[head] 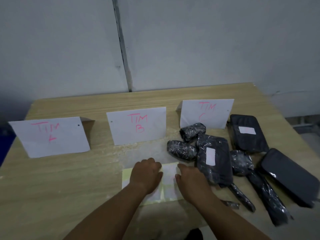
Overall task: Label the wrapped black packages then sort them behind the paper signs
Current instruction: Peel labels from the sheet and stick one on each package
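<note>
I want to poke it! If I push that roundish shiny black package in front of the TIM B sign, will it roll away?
The oval package looks rounded, so it would probably wobble or roll slightly. Its crinkled glossy wrap may feel slippery. The flat labelled package touching its right side would likely stop it that way.

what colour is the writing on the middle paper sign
Pink, reading TIM B on the white middle paper sign; the head view shows it clearly.

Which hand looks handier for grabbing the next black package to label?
The right hand, probably. All the black packages lie on the right side of the table, and the nearest flat package sits just beside that hand. The left hand rests on the label sheet, farther away.
</note>
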`<state>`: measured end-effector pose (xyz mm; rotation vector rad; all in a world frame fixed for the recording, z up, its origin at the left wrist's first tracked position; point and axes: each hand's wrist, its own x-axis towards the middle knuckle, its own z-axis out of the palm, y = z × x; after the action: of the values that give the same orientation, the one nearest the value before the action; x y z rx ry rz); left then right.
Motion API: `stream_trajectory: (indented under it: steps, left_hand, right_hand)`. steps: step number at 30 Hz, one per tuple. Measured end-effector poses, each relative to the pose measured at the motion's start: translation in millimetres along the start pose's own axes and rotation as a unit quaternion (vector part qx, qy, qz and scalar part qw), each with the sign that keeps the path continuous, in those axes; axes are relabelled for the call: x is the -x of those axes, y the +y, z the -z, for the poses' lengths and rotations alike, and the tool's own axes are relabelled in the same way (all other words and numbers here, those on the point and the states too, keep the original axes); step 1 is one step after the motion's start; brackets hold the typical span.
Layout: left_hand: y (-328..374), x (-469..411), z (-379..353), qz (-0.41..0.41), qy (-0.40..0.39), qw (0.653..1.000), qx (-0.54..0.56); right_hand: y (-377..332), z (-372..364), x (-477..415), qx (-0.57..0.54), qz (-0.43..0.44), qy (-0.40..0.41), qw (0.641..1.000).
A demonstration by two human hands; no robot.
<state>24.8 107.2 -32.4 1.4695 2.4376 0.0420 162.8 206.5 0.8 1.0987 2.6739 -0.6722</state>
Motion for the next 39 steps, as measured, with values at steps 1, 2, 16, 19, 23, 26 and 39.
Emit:
stream_trajectory:
  steps: [1, 2, 16, 19, 23, 26, 39]
  left_hand:
    - [0, 0, -1, -0.008, -0.004, 1.000, -0.014]
    - [0, 0, -2, -0.014, -0.007, 1.000, -0.021]
    - [-5, -1, -6, -0.030, -0.005, 0.999, -0.015]
    - [-5, -1, -6, -0.032, -0.001, 0.999, -0.012]
    - [-5, 0, -6, -0.031, 0.004, 0.999, -0.007]
    - [-5, 0, -5, -0.029, 0.002, 1.000, -0.005]
    - [-4, 4, 0, -0.027, -0.018, 0.999, -0.029]
  right_hand:
    - [-1, -3, 0, 0.002, -0.012, -0.009, 1.000]
    - [-2, -5, 0, 0.005, -0.023, -0.018, 1.000]
    - [-12, -19, -18, 0.054, -0.102, -0.046, 0.992]
    - [-13, -21, -19, 0.050, -0.102, -0.034, 0.993]
    - [-14, -22, -22, 0.041, -0.086, -0.001, 0.995]
    - [-15, -23, -23, 0.046, -0.076, 0.025, 0.996]
    - [-11, -19, -14, -0.010, -0.007, -0.010, 1.000]
